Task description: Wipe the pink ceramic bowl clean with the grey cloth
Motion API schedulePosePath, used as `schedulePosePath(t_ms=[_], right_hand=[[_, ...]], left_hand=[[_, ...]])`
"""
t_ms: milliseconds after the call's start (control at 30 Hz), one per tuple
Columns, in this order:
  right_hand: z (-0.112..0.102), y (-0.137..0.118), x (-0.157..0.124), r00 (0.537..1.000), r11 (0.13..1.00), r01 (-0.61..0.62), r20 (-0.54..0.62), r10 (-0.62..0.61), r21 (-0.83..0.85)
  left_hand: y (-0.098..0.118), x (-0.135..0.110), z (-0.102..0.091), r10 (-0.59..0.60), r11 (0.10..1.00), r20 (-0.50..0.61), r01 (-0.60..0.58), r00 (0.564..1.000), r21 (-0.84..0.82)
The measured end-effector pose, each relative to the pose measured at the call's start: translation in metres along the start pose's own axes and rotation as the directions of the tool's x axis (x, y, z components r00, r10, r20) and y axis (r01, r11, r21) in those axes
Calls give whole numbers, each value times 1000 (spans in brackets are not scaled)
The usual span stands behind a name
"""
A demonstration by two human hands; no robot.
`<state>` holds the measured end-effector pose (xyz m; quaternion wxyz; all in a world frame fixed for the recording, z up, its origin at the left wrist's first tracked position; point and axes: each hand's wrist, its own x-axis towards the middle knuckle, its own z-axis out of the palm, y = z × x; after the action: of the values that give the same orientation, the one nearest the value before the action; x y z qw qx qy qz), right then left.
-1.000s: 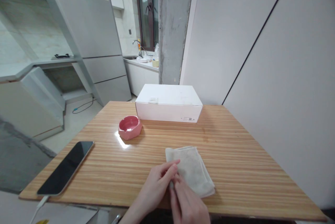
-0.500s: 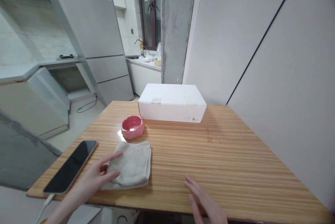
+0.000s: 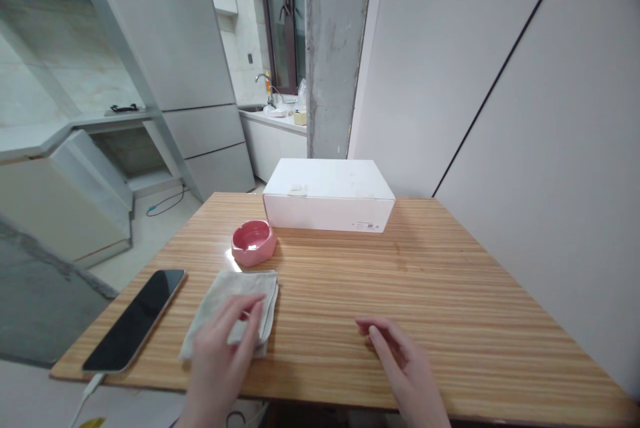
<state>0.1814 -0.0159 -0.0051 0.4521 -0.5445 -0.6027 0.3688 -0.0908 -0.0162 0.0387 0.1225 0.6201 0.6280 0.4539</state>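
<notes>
A folded light-grey cloth point(image 3: 213, 301) lies at the near left of the wooden table point(image 3: 450, 321). My left hand point(image 3: 225, 341) is over its right part, with thumb and index tips close together. Blur hides whether those tips meet or pinch anything. Further right, close to the near edge, my right hand point(image 3: 400, 361) hovers low with curved fingers, the thumb slightly apart and nothing visible between them. Behind the cloth stands a pink, angular ashtray-like bowl point(image 3: 253, 245). To the left of the cloth lies a dark-screened phone point(image 3: 137, 321).
A white box point(image 3: 327, 211) sits at the table's far edge. The phone's white cable point(image 3: 90, 388) drops over the near left edge. A pale wall point(image 3: 540, 168) borders the right side. Beyond the table are a fridge point(image 3: 195, 75) and a sink counter.
My left hand has moved right across the cloth, its thumb and index coming closer together. The cloth has shifted left and turned slightly. My right hand's fingers have curled towards its thumb.
</notes>
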Motion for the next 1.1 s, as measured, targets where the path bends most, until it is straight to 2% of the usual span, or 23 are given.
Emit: schedulePosePath(t_ms=[67, 133, 200, 267, 367, 533, 700, 1100], right_hand=[[11, -10, 8, 998, 999, -31, 48, 29, 25], [21, -16, 13, 993, 994, -62, 105, 53, 90], [28, -16, 15, 989, 984, -88, 130, 68, 157], [31, -13, 15, 986, 972, -114, 146, 85, 206], [30, -9, 13, 980, 968, -134, 171, 98, 211], [28, -12, 10, 983, 995, -62, 175, 47, 79], [28, -14, 9, 983, 999, -33, 180, 29, 19], [28, -13, 10, 980, 999, -38, 195, 31, 34]], left_hand=[[27, -7, 32, -24, 980, 262, 74, 965, -185], [42, -12, 62, -13, 949, 424, 146, 905, -281], [45, -14, 83, 3, 931, 478, 172, 878, -322], [43, -15, 94, -4, 927, 496, 190, 868, -325], [39, -15, 96, -37, 932, 491, 207, 871, -298], [41, -17, 91, -23, 940, 511, 193, 859, -281], [41, -17, 91, -12, 949, 508, 170, 861, -265], [42, -16, 92, -22, 945, 517, 187, 856, -269]])
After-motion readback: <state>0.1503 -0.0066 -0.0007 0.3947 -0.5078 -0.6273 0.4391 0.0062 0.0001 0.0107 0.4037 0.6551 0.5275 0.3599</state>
